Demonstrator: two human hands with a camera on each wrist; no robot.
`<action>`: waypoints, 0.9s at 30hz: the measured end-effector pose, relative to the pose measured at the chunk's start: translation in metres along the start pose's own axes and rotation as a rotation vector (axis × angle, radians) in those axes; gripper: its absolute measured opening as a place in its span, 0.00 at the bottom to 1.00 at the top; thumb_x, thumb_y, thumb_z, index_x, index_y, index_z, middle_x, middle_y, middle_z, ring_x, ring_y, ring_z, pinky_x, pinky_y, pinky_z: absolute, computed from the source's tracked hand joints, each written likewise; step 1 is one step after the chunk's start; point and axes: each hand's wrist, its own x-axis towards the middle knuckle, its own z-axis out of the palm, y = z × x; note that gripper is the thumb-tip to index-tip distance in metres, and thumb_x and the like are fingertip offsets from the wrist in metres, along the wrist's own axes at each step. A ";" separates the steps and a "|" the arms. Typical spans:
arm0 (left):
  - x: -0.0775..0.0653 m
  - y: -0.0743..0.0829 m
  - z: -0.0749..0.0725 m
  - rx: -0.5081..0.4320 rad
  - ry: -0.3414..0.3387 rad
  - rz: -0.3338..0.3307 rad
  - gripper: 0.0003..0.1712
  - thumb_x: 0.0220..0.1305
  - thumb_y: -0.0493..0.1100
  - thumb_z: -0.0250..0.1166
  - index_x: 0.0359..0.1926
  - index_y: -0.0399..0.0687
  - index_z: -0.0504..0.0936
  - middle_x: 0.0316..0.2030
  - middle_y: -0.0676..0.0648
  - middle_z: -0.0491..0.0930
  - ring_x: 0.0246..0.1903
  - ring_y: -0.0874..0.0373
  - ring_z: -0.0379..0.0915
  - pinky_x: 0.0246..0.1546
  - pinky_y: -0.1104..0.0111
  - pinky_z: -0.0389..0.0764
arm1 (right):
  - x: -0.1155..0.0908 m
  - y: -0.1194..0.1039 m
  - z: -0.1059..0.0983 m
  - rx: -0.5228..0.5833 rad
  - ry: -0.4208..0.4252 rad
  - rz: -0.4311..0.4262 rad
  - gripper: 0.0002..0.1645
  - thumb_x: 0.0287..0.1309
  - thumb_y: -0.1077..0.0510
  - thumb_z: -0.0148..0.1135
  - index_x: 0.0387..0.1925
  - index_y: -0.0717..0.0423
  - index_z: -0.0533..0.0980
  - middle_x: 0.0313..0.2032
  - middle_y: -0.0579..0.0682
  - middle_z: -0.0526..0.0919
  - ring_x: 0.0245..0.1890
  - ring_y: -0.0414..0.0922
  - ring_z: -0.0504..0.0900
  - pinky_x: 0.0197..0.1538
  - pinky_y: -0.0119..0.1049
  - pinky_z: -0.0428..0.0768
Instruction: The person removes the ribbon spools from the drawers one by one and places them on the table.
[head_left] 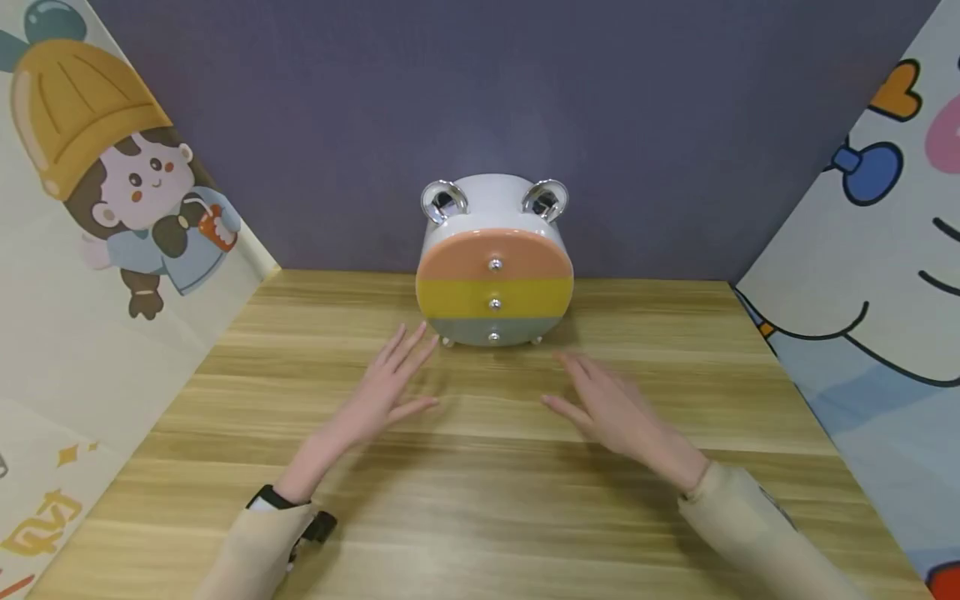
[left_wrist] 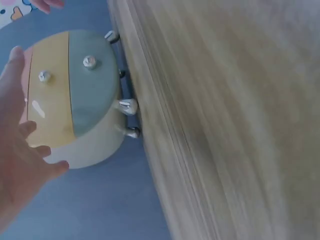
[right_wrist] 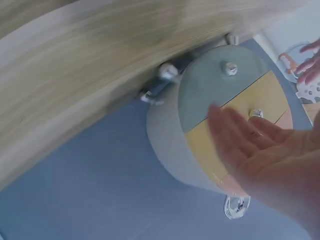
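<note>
A small rounded drawer box [head_left: 494,298] stands upright at the back of the wooden table. Its front has orange, yellow and grey-green drawers, each with a silver knob, all closed. Two silver ring ears sit on its white top, and it rests on short feet. My left hand [head_left: 381,392] is just in front of its lower left side, fingers spread and straight, holding nothing. On the other side, my right hand [head_left: 611,408] hovers with fingers extended, also holding nothing. In the right wrist view the box [right_wrist: 220,90] shows behind the slightly blurred right fingers.
A dark grey-blue panel [head_left: 360,125] rises behind the wooden table [head_left: 480,500]. Cartoon-printed walls flank it at left [head_left: 60,317] and right [head_left: 862,275]. A dark band with a small device [head_left: 318,527] is on the left wrist.
</note>
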 end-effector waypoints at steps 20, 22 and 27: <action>0.061 -0.045 -0.020 -0.544 0.244 -0.093 0.38 0.71 0.33 0.57 0.78 0.50 0.54 0.79 0.48 0.49 0.77 0.47 0.48 0.73 0.43 0.60 | 0.079 -0.030 0.001 0.977 -0.187 0.281 0.38 0.78 0.39 0.29 0.61 0.67 0.69 0.52 0.65 0.82 0.41 0.45 0.85 0.49 0.44 0.85; 0.069 -0.046 -0.020 -0.566 0.249 -0.115 0.37 0.72 0.33 0.55 0.78 0.49 0.54 0.79 0.47 0.49 0.77 0.47 0.47 0.73 0.43 0.59 | 0.087 -0.030 0.001 1.029 -0.192 0.300 0.40 0.78 0.39 0.28 0.62 0.69 0.68 0.50 0.62 0.84 0.39 0.42 0.86 0.47 0.40 0.85; 0.090 -0.032 -0.039 -0.589 0.292 -0.099 0.31 0.75 0.32 0.48 0.76 0.36 0.54 0.77 0.36 0.50 0.75 0.40 0.51 0.70 0.43 0.64 | 0.107 -0.033 -0.006 1.274 -0.185 0.359 0.42 0.77 0.36 0.28 0.62 0.70 0.66 0.38 0.45 0.87 0.36 0.39 0.86 0.45 0.34 0.85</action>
